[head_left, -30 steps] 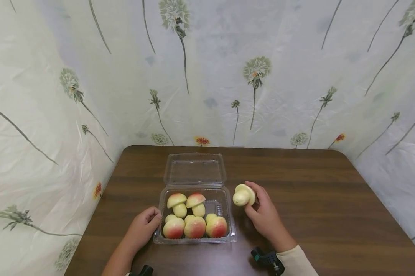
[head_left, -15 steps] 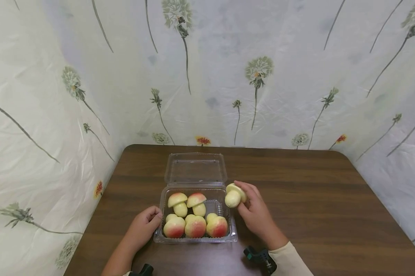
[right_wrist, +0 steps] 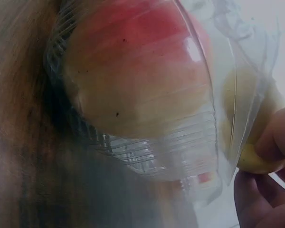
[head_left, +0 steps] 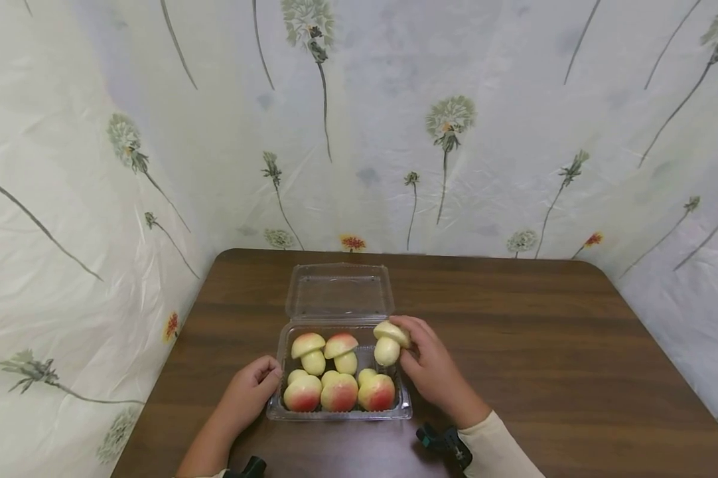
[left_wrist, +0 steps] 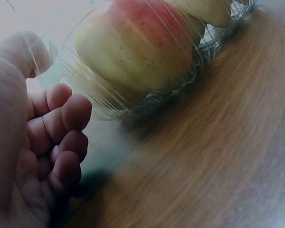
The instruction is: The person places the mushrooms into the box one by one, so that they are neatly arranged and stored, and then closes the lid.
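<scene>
In the head view a clear plastic clamshell container [head_left: 371, 415] lies with two toy mushrooms [head_left: 307, 346] in its back row and three [head_left: 338, 393] along the front. The mushrooms are pale yellow with red-tinted caps. My right hand [head_left: 433, 368] pinches another mushroom [head_left: 387, 350] by its cap, over the back right of the container, stem pointing toward me. In the right wrist view its fingers [right_wrist: 275, 137] grip the mushroom's cap beyond the clear wall. My left hand [head_left: 248, 392] pinches the container's left rim; the left wrist view shows its thumb [left_wrist: 26, 52] at the plastic edge.
The container's lid [head_left: 340, 292] is hinged back flat on the brown wooden table [head_left: 514, 332]. Floral plastic sheeting [head_left: 365, 119] hangs behind the table and along both sides. Dark wrist mounts [head_left: 445, 446] sit on both arms.
My right hand has moved left with its mushroom, from the table beside the container to over its back right space. The mushroom's stem has turned toward me. The left hand stays put.
</scene>
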A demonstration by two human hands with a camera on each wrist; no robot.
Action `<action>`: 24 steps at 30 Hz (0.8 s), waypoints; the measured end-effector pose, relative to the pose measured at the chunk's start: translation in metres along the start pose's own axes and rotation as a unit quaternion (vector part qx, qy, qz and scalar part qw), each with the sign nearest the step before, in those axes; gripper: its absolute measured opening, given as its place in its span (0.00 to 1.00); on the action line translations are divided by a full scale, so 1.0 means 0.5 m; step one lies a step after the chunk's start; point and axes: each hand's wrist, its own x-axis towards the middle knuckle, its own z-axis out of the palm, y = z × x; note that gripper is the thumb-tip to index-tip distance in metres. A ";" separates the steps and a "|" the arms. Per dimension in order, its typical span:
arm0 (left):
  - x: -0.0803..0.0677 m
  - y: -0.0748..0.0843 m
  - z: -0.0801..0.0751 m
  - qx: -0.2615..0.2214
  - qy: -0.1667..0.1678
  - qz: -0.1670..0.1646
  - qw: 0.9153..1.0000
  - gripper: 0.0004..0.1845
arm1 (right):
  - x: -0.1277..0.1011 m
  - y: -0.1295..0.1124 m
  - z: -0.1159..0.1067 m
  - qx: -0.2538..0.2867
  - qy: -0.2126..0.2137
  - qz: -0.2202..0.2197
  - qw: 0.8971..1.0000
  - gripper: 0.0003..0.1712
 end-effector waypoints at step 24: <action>-0.008 0.024 -0.005 -0.008 0.003 0.003 1.000 0.07 | 0.037 -0.024 0.001 -0.193 -0.099 -0.092 0.972 0.28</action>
